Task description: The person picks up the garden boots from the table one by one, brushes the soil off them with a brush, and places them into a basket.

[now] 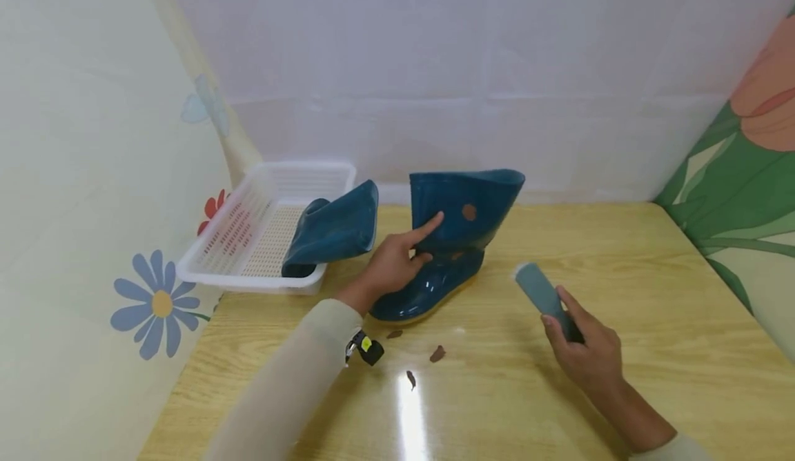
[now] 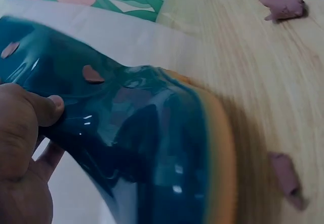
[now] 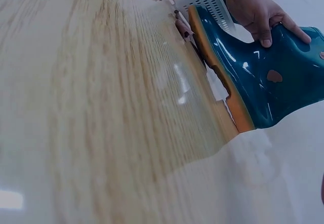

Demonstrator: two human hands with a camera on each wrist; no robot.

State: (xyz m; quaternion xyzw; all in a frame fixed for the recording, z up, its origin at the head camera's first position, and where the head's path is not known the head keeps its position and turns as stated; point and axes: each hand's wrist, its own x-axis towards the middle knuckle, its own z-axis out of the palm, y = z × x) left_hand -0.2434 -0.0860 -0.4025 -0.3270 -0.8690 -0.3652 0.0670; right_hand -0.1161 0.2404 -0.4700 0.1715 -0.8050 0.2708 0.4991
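A glossy dark teal rubber boot (image 1: 462,202) with a yellow-orange sole stands on the table, its toe pointing left and toward me. My left hand (image 1: 391,264) grips it at the ankle; in the left wrist view the thumb (image 2: 50,110) lies on one side and fingers show behind. Brown patches (image 1: 468,212) like clay or mud stick to the shaft. Right of the boot and apart from it, my right hand (image 1: 586,350) holds a grey-blue brush (image 1: 539,288) with a pale edge at its far end. The right wrist view does not show the brush.
At the left, a white plastic basket (image 1: 232,280) holds a second teal boot (image 1: 338,226), whose shaft sticks out over the rim. Several brown crumbs (image 1: 437,354) lie on the wooden table (image 1: 621,254) before the boot. White cloth (image 1: 435,67) hangs behind.
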